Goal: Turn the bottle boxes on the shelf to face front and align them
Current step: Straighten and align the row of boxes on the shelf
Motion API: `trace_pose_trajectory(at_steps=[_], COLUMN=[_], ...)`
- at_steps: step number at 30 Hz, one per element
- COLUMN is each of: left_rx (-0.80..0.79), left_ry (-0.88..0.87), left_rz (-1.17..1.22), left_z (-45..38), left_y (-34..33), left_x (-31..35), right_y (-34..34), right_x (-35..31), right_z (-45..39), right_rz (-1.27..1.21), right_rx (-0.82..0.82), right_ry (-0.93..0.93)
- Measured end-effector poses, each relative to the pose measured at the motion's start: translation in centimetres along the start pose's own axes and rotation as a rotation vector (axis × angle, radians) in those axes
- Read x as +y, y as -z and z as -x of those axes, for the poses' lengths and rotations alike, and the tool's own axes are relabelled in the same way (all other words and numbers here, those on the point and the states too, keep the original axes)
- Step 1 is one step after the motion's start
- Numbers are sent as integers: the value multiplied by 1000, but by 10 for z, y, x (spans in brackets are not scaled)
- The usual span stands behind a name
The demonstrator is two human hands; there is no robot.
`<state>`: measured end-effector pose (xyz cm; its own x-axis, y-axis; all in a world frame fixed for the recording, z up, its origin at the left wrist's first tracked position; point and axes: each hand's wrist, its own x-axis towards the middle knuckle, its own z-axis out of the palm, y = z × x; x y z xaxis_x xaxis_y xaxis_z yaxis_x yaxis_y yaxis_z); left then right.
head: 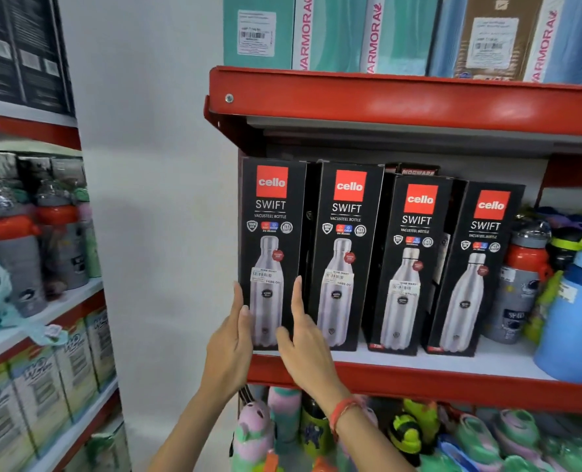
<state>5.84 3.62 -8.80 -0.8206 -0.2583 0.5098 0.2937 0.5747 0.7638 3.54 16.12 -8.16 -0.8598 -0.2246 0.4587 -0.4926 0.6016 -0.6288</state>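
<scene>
Four black bottle boxes with red logos stand in a row on the white shelf board [453, 364], all with fronts facing out. The leftmost box [271, 233] and second box [345, 240] are taller than the third box [408, 267] and fourth box [473, 277], which tilt slightly to the right. My left hand [230, 342] lies flat along the lower left edge of the leftmost box, fingers straight. My right hand [303, 338] is flat at that box's lower right edge, thumb over its front. Neither hand is curled around the box.
Loose bottles [521, 284] and a blue jug [575, 318] crowd the shelf to the right of the boxes. The red shelf lip [419, 383] runs below, with children's bottles [282, 424] underneath. Teal cartons [259, 28] sit above. Another rack [27, 250] stands at left.
</scene>
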Motion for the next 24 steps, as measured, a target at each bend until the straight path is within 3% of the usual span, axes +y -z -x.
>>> trace_pose_trajectory(at_steps=[11, 18, 21, 24], left_rx=[83, 83, 222, 290], left_ry=[-109, -78, -96, -259], left_rz=[-113, -126, -89, -22], left_z=[19, 22, 30, 42], left_y=[18, 15, 9, -7], left_x=[-6, -6, -4, 12], right_y=[8, 6, 16, 34], right_x=[-7, 3, 7, 20], right_z=[32, 32, 37, 42], right_rz=[108, 105, 58, -6], right_rx=[121, 137, 206, 330], right_ry=[49, 98, 63, -64])
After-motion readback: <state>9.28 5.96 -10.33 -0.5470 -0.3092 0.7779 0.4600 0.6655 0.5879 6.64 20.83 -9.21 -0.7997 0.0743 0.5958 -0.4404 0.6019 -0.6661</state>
